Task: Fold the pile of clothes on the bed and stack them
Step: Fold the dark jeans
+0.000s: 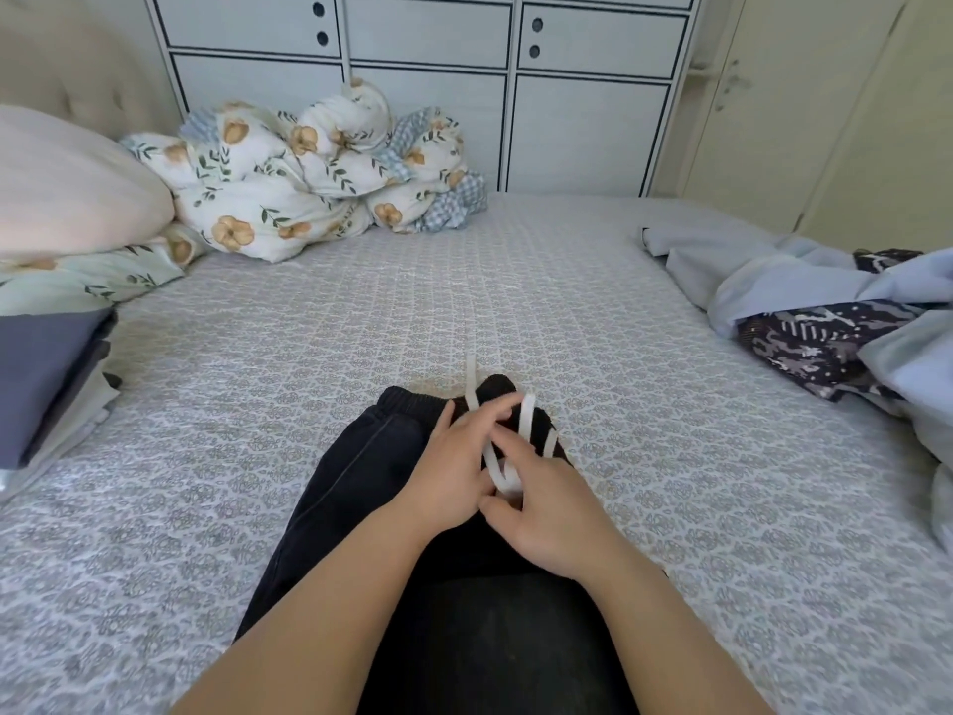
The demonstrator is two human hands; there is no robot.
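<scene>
mid-bed sheet (515, 301) open; folded stack (46, 384) left | unfolded pile (825, 312) right

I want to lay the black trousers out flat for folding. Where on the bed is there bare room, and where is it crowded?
Bare bedspread stretches ahead of the black trousers, bordered by the floral duvet at the far left and the unfolded clothes pile on the right. Crowded: the left edge with the folded stack, and the middle, where both hands work the white drawstring.

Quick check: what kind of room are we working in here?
Most likely a home bedroom: a bed with a grey patterned sheet, a bundled floral duvet by the padded headboard, and a white wardrobe with drawers behind.
</scene>
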